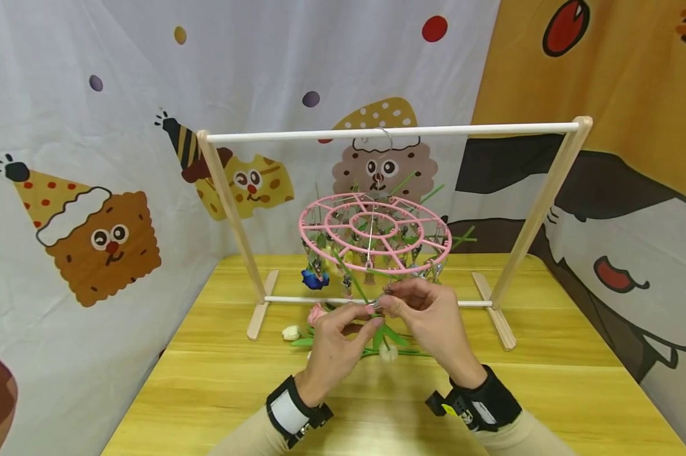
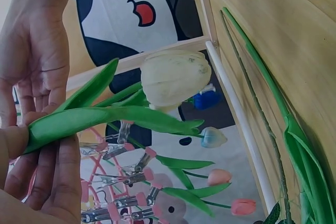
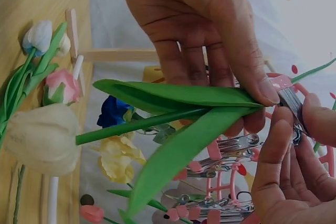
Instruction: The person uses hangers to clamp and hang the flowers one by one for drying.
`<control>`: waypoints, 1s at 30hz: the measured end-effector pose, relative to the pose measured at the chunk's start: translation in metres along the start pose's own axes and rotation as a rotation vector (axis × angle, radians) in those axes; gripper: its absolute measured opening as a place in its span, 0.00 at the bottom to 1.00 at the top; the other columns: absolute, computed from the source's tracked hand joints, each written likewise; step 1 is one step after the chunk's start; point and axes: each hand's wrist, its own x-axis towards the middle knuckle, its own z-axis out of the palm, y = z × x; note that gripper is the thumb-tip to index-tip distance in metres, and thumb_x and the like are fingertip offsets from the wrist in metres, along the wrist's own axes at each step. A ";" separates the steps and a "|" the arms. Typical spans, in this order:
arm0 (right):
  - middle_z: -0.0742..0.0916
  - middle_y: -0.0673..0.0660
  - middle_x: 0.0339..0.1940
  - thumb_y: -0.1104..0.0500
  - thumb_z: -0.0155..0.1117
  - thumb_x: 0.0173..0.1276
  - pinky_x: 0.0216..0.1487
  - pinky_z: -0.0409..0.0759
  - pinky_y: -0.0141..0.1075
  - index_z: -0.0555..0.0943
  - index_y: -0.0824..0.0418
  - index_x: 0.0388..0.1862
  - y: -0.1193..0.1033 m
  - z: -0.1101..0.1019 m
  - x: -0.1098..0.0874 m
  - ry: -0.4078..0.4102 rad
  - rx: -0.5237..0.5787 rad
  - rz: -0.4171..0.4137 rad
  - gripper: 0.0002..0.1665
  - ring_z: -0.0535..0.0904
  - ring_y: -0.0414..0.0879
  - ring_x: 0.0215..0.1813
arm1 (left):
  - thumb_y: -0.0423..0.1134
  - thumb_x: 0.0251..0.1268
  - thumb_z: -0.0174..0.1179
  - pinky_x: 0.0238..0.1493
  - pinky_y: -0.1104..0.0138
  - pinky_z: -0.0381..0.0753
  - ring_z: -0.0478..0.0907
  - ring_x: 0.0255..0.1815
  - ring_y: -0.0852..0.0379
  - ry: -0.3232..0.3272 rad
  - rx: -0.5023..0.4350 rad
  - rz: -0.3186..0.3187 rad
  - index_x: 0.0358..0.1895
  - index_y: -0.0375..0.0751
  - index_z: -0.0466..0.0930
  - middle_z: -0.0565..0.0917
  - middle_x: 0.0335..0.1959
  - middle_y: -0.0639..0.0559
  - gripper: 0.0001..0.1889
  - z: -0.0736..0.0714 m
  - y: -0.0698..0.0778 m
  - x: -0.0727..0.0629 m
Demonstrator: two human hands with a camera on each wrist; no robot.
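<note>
A white tulip [image 3: 42, 139] with long green leaves hangs bloom down between my hands. My left hand [image 1: 339, 342] pinches its stem at the base of the leaves. My right hand [image 1: 436, 323] grips the metal handles of a clip [image 3: 290, 100] with pink tips, close to the left fingertips. Whether the clip's tips enclose the stem cannot be made out. Just beyond the hands hangs a round pink drying rack [image 1: 375, 235] with many clips. A blue rose [image 1: 315, 279] and a yellow flower [image 3: 121, 158] hang from it head down.
A wooden stand with a white top rod [image 1: 297, 135] carries the rack by a hook. On the wooden table [image 1: 206, 380] beneath lie a pink rose [image 1: 317, 313], a white bud [image 1: 291, 333] and several green stems. Printed cloth hangs behind.
</note>
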 end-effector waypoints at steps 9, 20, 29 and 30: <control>0.97 0.60 0.54 0.61 0.82 0.80 0.61 0.96 0.33 0.93 0.63 0.61 0.004 0.003 -0.004 0.008 0.032 0.025 0.14 0.96 0.39 0.51 | 0.32 0.83 0.74 0.55 0.60 1.00 0.97 0.55 0.52 -0.009 -0.028 -0.024 0.55 0.42 0.94 0.95 0.52 0.43 0.06 0.001 -0.003 -0.001; 0.98 0.53 0.51 0.61 0.80 0.82 0.60 0.95 0.32 0.93 0.62 0.63 0.007 0.002 -0.007 0.056 0.046 0.033 0.15 0.96 0.40 0.50 | 0.33 0.86 0.72 0.57 0.60 1.00 0.97 0.56 0.52 -0.049 0.018 0.024 0.61 0.44 0.93 0.96 0.56 0.45 0.09 -0.003 -0.007 -0.003; 0.98 0.42 0.49 0.64 0.79 0.82 0.53 0.96 0.32 0.94 0.62 0.65 0.008 -0.003 -0.010 0.111 0.057 0.007 0.16 0.95 0.39 0.47 | 0.35 0.87 0.71 0.56 0.60 1.00 0.97 0.55 0.52 -0.074 0.064 0.039 0.66 0.47 0.93 0.96 0.60 0.44 0.12 -0.008 -0.012 -0.003; 0.98 0.41 0.49 0.64 0.79 0.82 0.53 0.96 0.32 0.94 0.61 0.65 0.009 -0.004 -0.010 0.116 0.059 0.007 0.16 0.95 0.38 0.47 | 0.36 0.87 0.71 0.55 0.61 0.99 0.97 0.55 0.52 -0.075 0.073 0.040 0.66 0.47 0.93 0.97 0.60 0.45 0.13 -0.009 -0.013 -0.003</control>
